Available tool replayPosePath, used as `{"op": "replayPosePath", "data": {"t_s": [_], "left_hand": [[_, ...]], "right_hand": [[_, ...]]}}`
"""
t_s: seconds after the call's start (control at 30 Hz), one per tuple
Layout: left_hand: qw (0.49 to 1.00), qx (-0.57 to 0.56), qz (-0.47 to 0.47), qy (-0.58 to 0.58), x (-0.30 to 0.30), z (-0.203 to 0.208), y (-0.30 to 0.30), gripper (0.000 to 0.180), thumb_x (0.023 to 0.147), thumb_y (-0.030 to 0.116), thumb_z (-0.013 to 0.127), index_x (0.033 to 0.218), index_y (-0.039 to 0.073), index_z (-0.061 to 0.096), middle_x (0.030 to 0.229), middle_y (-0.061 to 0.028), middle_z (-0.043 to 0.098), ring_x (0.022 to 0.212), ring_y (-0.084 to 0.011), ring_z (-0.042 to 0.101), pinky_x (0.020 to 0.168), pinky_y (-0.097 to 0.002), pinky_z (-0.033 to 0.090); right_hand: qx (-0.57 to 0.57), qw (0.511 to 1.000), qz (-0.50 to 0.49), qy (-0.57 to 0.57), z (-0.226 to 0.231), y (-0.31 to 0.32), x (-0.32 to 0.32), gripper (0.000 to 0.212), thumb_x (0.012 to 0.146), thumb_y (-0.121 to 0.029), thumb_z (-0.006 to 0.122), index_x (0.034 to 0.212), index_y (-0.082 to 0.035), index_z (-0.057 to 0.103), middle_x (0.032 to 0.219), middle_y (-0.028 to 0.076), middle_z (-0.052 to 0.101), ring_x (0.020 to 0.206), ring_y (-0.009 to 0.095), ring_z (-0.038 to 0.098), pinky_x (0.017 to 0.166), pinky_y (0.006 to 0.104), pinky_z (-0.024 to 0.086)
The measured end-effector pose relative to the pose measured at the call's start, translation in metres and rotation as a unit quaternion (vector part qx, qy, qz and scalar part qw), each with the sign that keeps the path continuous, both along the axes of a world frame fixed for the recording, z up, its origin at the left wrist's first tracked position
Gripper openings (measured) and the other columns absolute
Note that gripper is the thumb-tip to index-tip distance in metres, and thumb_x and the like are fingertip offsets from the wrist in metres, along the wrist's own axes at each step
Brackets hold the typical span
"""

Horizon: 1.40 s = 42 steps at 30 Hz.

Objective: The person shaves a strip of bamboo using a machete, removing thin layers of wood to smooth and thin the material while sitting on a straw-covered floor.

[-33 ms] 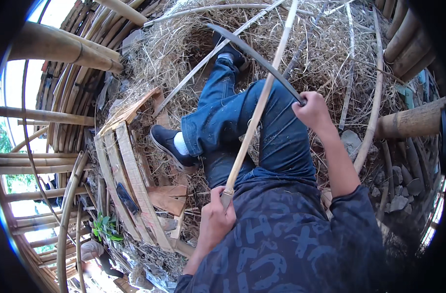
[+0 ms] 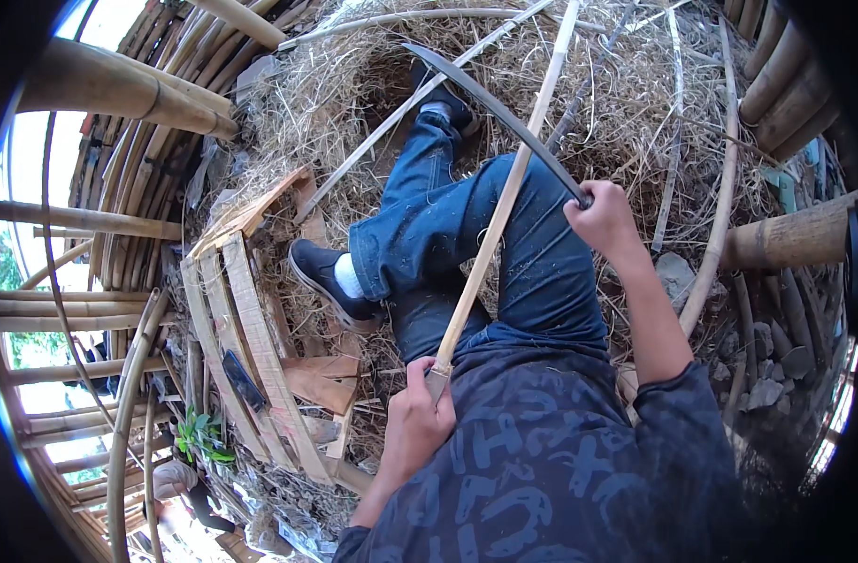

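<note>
My left hand (image 2: pixel 416 419), close to my belly, is wrapped round the near end of a long pale bamboo strip (image 2: pixel 493 229). The strip slants away over my legs toward the far edge of the view. In my right hand (image 2: pixel 602 221), above my right thigh, is the dark handle of a long curved machete (image 2: pixel 493 105). Its grey blade reaches far and to the left, crossing the strip in view; I cannot tell whether the two touch. The fingers of both hands are closed.
Dry straw (image 2: pixel 635 122) covers the ground ahead. Another split strip (image 2: pixel 382 127) lies near my foot (image 2: pixel 333 280). A wooden crate (image 2: pixel 260 347) with a dark phone-like object (image 2: pixel 244 380) is at left. Bamboo poles (image 2: pixel 91 222) and stones (image 2: pixel 765 389) stand or lie at the sides.
The strip's far end and the machete blade have shifted very slightly to the right. Both hands keep their holds.
</note>
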State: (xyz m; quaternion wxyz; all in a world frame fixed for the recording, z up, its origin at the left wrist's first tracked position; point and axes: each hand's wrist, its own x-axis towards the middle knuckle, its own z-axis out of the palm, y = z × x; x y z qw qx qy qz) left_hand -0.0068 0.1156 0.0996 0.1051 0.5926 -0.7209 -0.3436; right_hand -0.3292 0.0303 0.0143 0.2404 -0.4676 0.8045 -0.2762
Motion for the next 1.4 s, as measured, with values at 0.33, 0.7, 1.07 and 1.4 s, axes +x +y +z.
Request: {"op": "replayPosePath", "data": {"t_s": [0.33, 0.7, 1.07, 1.4], "left_hand": [[0.994, 0.086, 0.013, 0.062, -0.008, 0.000, -0.020, 0.044, 0.082, 0.022, 0.073, 0.111, 0.001, 0.047, 0.054, -0.0078, 0.054, 0.044, -0.0189, 0.051, 0.047, -0.0324, 0.040], [0.960, 0.241, 0.007, 0.143, 0.014, -0.024, 0.003, 0.023, 0.081, 0.018, 0.075, 0.087, 0.005, 0.057, 0.054, 0.0081, 0.031, 0.051, -0.0031, 0.027, 0.047, -0.0241, 0.024], [0.964, 0.243, -0.010, 0.110, 0.016, -0.027, 0.008, 0.043, 0.081, 0.030, 0.076, 0.063, 0.002, 0.049, 0.053, -0.0037, 0.042, 0.051, -0.0114, 0.035, 0.046, -0.0311, 0.032], [0.965, 0.237, -0.029, 0.106, 0.018, -0.022, 0.010, 0.048, 0.083, 0.033, 0.074, 0.064, 0.001, 0.043, 0.053, -0.0098, 0.041, 0.051, -0.0189, 0.034, 0.048, -0.0356, 0.034]], "right_hand": [[-0.123, 0.968, 0.215, -0.037, 0.030, 0.035, 0.079, 0.020, 0.066, -0.018, 0.073, 0.080, -0.005, 0.067, 0.068, 0.018, 0.065, 0.069, 0.037, 0.065, 0.065, 0.0412, 0.053], [-0.154, 0.931, 0.088, 0.320, 0.083, 0.006, -0.018, 0.019, 0.072, -0.022, 0.078, 0.082, -0.009, 0.069, 0.073, 0.010, 0.068, 0.067, 0.026, 0.068, 0.062, 0.0378, 0.052], [0.077, 0.994, 0.071, 0.012, 0.105, -0.004, -0.019, 0.056, 0.065, -0.027, 0.079, 0.109, -0.002, 0.057, 0.081, 0.010, 0.065, 0.072, 0.021, 0.062, 0.074, 0.0363, 0.048], [0.101, 0.924, 0.025, -0.367, 0.057, 0.003, -0.015, 0.036, 0.067, 0.000, 0.072, 0.095, -0.006, 0.051, 0.061, -0.001, 0.050, 0.045, 0.008, 0.047, 0.045, 0.0249, 0.038]]}}
